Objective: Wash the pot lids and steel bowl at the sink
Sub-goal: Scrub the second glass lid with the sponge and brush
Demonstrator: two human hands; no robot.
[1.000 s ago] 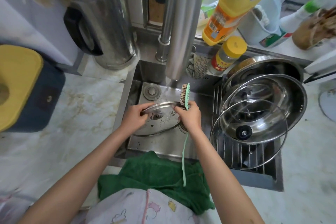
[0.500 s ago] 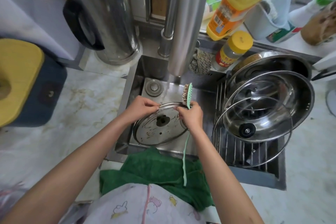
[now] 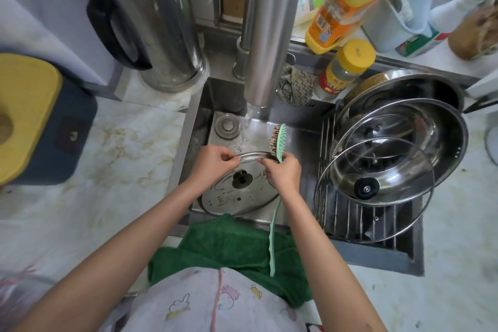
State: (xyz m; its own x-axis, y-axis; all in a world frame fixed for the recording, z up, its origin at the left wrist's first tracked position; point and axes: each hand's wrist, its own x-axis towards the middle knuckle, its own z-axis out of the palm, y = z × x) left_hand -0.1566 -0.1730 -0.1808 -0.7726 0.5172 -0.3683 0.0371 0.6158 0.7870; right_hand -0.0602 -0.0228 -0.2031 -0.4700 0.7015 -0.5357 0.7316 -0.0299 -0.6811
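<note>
I saw left hand point(image 3: 213, 163) pinching the far rim of the steel lid point(image 3: 234, 197); it stood tilted in the sink point(image 3: 199, 116) under the tap point(image 3: 269, 35). Right hand point(image 3: 284, 172) gripped the green brush point(image 3: 277, 140), bristles at that rim. On the rack point(image 3: 347, 224) sat the bowl point(image 3: 447, 143) and glass lid point(image 3: 366, 188)

We're looking through a head-worn wide-angle camera, facing forward and steeply down onto the sink point(image 3: 301, 143). It's close in: both forearms run up from the bottom corners, with the left hand point(image 3: 213, 167) and right hand point(image 3: 285, 174) meeting just above frame centre at the lid point(image 3: 229, 197) and brush point(image 3: 276, 140). The tap point(image 3: 269, 35) looms at top centre, the rack point(image 3: 347, 221) is on the right and the counter point(image 3: 107, 170) on the left, with the edges bowing.
</note>
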